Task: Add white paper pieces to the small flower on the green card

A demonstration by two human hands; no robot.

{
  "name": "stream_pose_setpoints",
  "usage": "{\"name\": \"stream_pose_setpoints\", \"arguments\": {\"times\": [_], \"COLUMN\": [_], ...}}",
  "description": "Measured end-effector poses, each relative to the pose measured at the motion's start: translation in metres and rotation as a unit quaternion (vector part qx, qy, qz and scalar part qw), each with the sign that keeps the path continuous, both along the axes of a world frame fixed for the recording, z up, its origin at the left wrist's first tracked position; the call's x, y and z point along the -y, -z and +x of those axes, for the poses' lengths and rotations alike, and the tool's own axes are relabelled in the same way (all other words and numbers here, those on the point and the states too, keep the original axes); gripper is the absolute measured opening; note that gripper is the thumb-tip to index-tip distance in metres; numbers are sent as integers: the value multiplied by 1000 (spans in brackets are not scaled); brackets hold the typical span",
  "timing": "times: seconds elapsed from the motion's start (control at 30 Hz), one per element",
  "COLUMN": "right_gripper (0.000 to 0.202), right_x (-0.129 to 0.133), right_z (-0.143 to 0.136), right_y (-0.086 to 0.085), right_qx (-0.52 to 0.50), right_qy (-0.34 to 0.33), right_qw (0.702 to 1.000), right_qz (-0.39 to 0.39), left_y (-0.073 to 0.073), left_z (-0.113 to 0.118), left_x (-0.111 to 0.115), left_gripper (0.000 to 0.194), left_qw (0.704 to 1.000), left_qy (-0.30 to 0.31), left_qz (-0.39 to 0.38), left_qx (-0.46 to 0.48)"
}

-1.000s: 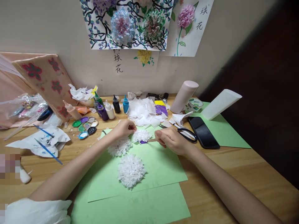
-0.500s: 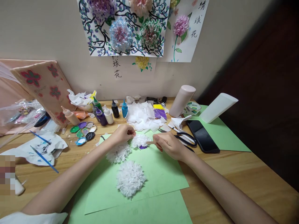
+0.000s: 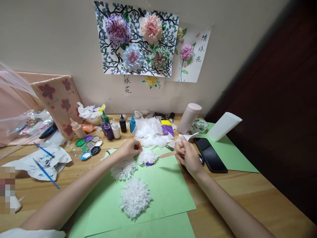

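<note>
My left hand (image 3: 131, 149) has its fingers pinched at the left edge of a small white paper pompom (image 3: 148, 156), which has a purple piece (image 3: 149, 164) showing under its front. My right hand (image 3: 187, 153) is closed round a thin flat brown stick (image 3: 167, 154), whose tip points left toward that pompom. Another white pompom (image 3: 126, 170) lies partly under my left wrist. A larger white pompom (image 3: 136, 199) rests nearer on the green paper (image 3: 168, 188).
White tissue pieces (image 3: 148, 130) are heaped behind the hands. Paint bottles (image 3: 108, 130) and a paint palette (image 3: 86, 147) stand to the left. On the right are a phone (image 3: 211, 155), a pink bottle (image 3: 189, 118), a tape roll (image 3: 199, 125) and a white container (image 3: 225, 126).
My right hand has moved right, away from the small pompom, with the stick, which now shows more of its length. My left hand keeps its place at the pompom. The view has tilted up.
</note>
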State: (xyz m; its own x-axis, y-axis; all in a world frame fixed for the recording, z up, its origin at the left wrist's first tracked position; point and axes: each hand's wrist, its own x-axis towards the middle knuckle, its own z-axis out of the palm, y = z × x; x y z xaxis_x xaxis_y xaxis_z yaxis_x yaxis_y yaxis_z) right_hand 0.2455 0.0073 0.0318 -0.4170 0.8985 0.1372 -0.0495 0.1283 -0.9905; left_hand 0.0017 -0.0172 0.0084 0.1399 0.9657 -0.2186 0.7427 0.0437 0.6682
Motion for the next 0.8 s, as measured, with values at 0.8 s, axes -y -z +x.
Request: {"name": "stream_pose_setpoints", "arguments": {"times": [0.8], "right_gripper": [55], "right_x": [10], "right_z": [7], "right_y": [58], "right_qx": [-108], "right_qy": [-86], "right_qw": [971], "right_qz": [-194], "left_y": [3], "left_z": [-21], "left_x": [-22], "left_gripper": [24], "left_qw": [953], "left_qy": [-95], "left_qz": [-109], "left_qx": [266]}}
